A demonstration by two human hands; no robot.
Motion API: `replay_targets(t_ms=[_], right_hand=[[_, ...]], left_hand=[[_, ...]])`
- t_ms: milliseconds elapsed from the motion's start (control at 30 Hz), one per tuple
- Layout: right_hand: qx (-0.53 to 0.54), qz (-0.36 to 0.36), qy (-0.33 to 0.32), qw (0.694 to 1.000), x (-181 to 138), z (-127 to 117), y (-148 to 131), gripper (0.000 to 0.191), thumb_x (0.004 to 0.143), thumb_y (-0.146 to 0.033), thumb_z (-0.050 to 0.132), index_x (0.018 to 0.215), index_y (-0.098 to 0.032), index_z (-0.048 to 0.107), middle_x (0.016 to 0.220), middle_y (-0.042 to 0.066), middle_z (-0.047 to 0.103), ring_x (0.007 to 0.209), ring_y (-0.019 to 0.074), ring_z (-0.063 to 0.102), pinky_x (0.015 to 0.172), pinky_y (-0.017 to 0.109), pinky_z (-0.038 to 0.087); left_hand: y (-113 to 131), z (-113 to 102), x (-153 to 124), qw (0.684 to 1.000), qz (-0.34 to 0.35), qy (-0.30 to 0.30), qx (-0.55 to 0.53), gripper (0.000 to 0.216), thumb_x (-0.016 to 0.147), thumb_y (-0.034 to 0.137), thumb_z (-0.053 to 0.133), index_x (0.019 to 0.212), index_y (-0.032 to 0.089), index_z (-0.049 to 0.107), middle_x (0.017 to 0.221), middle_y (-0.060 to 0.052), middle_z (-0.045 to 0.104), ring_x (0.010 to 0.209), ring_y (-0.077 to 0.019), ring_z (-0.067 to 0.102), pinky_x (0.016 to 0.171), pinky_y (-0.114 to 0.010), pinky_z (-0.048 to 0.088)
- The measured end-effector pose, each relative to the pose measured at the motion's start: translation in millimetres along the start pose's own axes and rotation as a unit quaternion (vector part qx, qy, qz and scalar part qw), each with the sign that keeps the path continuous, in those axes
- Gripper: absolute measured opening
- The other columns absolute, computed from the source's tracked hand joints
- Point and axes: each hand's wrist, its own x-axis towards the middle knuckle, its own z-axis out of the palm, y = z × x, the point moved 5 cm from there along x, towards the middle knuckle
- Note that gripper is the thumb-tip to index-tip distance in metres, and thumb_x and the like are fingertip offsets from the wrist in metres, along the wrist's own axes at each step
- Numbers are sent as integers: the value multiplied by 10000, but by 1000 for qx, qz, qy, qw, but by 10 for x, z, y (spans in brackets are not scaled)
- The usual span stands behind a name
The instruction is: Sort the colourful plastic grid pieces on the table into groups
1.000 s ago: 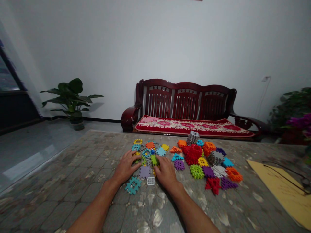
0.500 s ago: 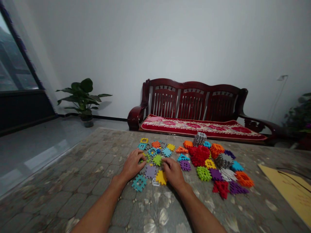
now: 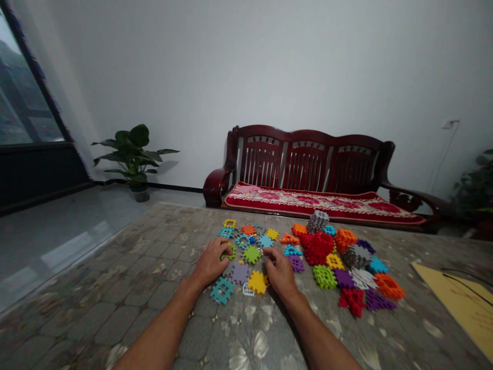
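My left hand [image 3: 212, 260] is curled at the left side of a lime-green open-frame building piece [image 3: 230, 251], its fingertips on the piece's edge. Just right of that lies a solid lime-green notched piece [image 3: 251, 255]. My right hand [image 3: 280, 271] rests on its right, fingers bent and thumb slightly apart, with nothing visible between them. A small white piece [image 3: 261, 252] shows by the right fingertips. Nearer to me lie a lavender piece [image 3: 240, 273], a yellow piece [image 3: 257, 282], a teal window piece [image 3: 222, 291] and a white arched piece [image 3: 248, 290].
Beyond my hands lie an orange piece [image 3: 248, 229], a light-blue piece [image 3: 265, 241] and a yellow frame [image 3: 229, 223]. On the right are stacks of red pieces [image 3: 318, 247] and grey pieces [image 3: 356, 255]. Yellow paper [image 3: 454, 303] lies at far right. A wooden bench [image 3: 304, 159] stands behind.
My right hand has moved slightly right, away from the solid lime-green piece, uncovering the small white piece. My left hand stays at the open green frame. The view has shifted slightly.
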Motion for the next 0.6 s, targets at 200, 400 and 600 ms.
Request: replay_targets(t_ms=[200,400,600], right_hand=[[-72,3,-70,995,-56,44,-123,339,771,-155,542,1061,-208,709,920,30,731,850,188,662,790,290,496],[-128,-12,-141,982,-81,26,-258,334,764,-221,643,1089,-243,712,939,11,727,899,195,627,804,296,458],[-121,-70,-269,953,-96,-31,-252,626,642,-357,824,1237,-253,662,1171,46,677,1060,251,584,927,361,445]], left_hand=[[-26,9,12,1000,-5,-5,2,251,671,83,498,809,209,665,1153,-65,637,1145,-253,571,1041,-446,416],[-53,17,17,1000,-2,-7,0,252,676,96,498,815,205,679,1170,-71,634,1167,-263,561,1051,-452,407],[-50,6,15,1000,6,-1,-11,242,686,91,497,795,206,679,1137,-65,646,1130,-247,581,1042,-437,419]])
